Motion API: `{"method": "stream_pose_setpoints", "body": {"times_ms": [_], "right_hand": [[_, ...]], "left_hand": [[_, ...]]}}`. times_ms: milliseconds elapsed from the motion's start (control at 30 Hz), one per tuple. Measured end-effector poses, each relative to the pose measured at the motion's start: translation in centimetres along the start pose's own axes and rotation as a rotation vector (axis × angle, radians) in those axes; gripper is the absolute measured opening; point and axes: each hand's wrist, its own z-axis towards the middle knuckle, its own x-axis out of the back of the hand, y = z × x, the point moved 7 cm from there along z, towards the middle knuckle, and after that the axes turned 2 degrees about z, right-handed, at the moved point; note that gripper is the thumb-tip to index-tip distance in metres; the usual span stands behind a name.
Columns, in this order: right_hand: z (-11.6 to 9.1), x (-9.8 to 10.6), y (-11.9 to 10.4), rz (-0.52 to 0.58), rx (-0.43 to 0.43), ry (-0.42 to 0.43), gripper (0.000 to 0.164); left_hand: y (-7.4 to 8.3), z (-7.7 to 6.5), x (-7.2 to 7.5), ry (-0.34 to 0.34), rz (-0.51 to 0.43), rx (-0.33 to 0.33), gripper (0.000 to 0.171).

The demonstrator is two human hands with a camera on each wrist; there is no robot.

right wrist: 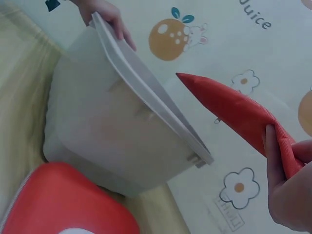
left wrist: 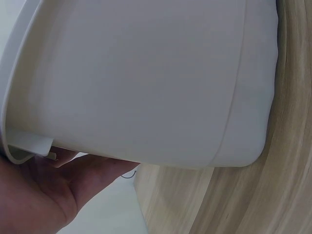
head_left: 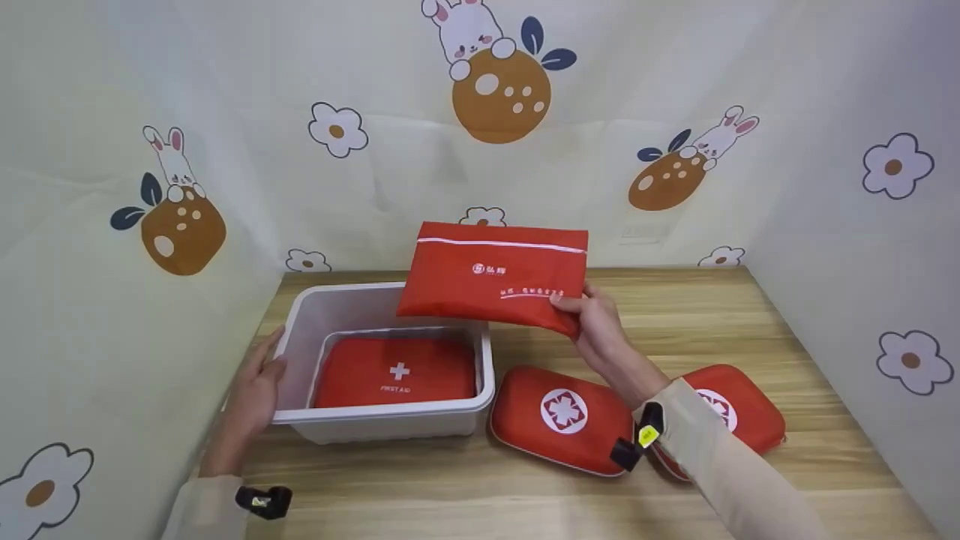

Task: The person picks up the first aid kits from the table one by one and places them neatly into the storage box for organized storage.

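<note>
My right hand [head_left: 604, 330] pinches the lower right corner of a flat red zip pouch [head_left: 480, 279], thumb on its printed front. The pouch is raised beside and partly over a white plastic bin [head_left: 486, 375], and in the right wrist view the same pouch [right wrist: 229, 107] shows edge-on, its corner folded between the fingers. My left hand [head_left: 255, 390] grips the bin's left rim; in the left wrist view the fingers [left wrist: 100, 173] curl under that rim. Inside the bin lies a red first aid pouch [head_left: 396, 358] with a white cross.
Right of the bin, a red zip case [head_left: 525, 409] with a white round emblem lies on the wooden table [head_left: 420, 487]. A second such case [head_left: 750, 397] lies farther right, partly behind my right forearm. Patterned cloth walls [head_left: 390, 195] stand around the table.
</note>
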Motion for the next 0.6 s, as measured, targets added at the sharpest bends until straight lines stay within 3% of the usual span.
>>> {"method": "stream_pose_setpoints", "body": {"times_ms": [300,600], "right_hand": [[-1.3,-2.8,2.1,-0.041,-0.046,-0.103,0.044],[-2.4,-5.5,4.2,-0.040,-0.110,-0.195,0.050]], "left_hand": [[-0.2,0.0,0.0,-0.003,-0.007,0.005,0.055],[-0.4,0.2,-0.2,-0.028,0.003,0.035,0.054]]}}
